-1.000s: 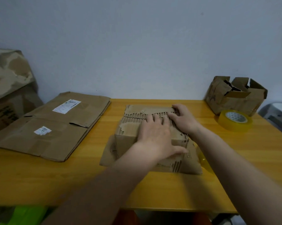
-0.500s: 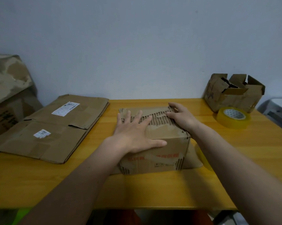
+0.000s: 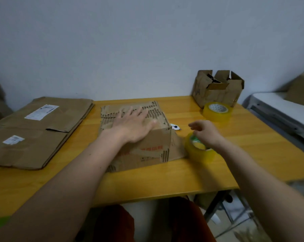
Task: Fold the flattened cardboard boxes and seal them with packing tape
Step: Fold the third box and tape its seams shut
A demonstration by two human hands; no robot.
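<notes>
A worn, folded cardboard box (image 3: 147,149) stands in the middle of the yellow table (image 3: 165,180). My left hand (image 3: 135,124) presses flat on its closed top flaps, fingers straight. My right hand (image 3: 206,131) hovers just right of the box, above a roll of clear yellowish packing tape (image 3: 199,151), fingers loosely curled and holding nothing. A second tape roll (image 3: 217,111) lies farther back on the right. Flattened cardboard boxes (image 3: 37,131) are stacked at the left of the table.
An assembled box with open, crumpled flaps (image 3: 217,89) stands at the back right against the wall. A small white object (image 3: 175,127) lies behind the centre box's right corner. A white surface (image 3: 284,110) sits beyond the table's right edge.
My right hand has left the box top and moved right and down over the near tape roll. My left hand still presses the flaps. The view has shifted to the right.
</notes>
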